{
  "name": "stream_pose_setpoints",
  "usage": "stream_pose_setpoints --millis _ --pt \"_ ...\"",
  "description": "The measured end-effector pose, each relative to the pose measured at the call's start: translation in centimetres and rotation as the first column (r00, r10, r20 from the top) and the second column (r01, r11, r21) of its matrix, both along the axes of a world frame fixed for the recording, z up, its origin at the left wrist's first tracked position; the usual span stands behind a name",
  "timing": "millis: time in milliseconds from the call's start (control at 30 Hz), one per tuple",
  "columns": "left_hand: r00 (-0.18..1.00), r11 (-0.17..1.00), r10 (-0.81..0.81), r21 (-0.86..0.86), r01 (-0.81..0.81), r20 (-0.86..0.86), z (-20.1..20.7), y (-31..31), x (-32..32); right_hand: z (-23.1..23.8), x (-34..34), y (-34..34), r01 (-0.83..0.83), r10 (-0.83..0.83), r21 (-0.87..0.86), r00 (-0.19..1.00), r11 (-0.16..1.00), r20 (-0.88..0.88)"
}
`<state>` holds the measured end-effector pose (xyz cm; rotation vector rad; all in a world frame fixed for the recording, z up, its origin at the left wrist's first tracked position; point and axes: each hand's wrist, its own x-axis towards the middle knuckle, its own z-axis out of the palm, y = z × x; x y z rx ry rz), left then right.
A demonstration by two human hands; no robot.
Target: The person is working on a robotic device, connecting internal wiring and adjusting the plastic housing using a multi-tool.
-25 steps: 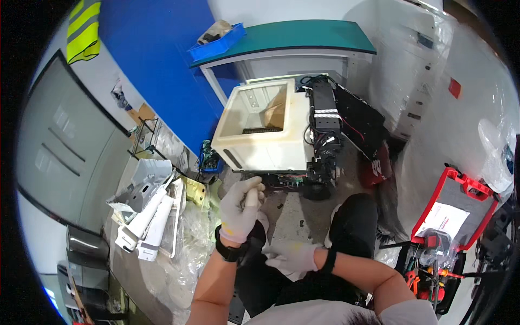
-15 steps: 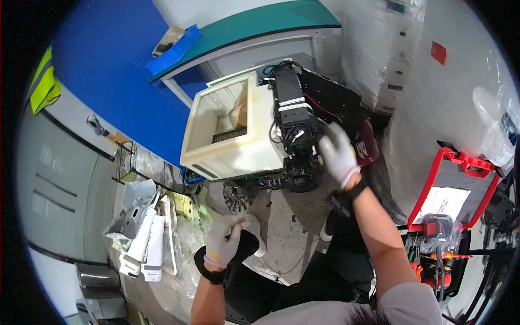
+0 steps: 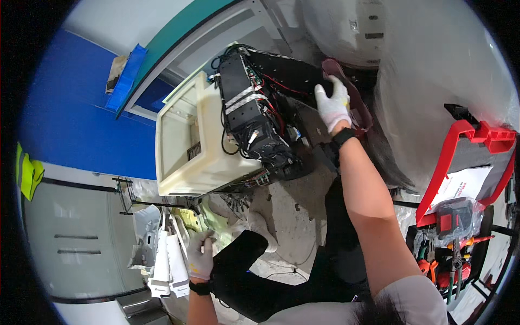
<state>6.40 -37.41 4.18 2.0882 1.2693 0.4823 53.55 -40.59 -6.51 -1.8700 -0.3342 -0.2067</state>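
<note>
- Head view: right hand [image 3: 333,103] spread, seemingly empty, near the panel [image 3: 290,67] beside the machine [image 3: 244,116] — contact unclear
- Left hand [image 3: 200,255] half-curled — can't tell its hold
- Tugging the panel could strain the red wire [image 3: 286,86]

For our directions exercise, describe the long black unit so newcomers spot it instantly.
Find the green table, then the cream housing in front. Along its right side sits the long black unit, bordered by cables. Two white bands across it distinguish it from the flat black panel farther right.
</note>
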Motion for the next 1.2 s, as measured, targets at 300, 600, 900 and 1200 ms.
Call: stream_pose_setpoints --millis 300,600,900,1200 --pt "0.924 0.870 -0.124 0.409 0.276 -0.361 2.9 9.4 1.7 2.5 -6.6 0.2 -0.486 0.473 -0.182 0.874 0.855 -0.113" --pt "0.864 0.745 0.036 0.589 0.312 -0.502 1.9 16.3 2.6 3.2 -8.8 0.1 -0.571 0.557 -0.241 0.820 0.785 -0.132" --pt "0.939 0.720 -0.069 0.634 0.281 -0.337 -1.8 21.4 5.0 3.4 -9.9 0.5 -0.677 0.660 -0.277 0.733 0.682 -0.167" --pt "0.947 0.917 0.050 0.389 0.082 -0.317 -2.3 25.9 4.6 3.7 -10.8 0.5 -0.701 0.716 -0.407 0.683 0.586 -0.146"
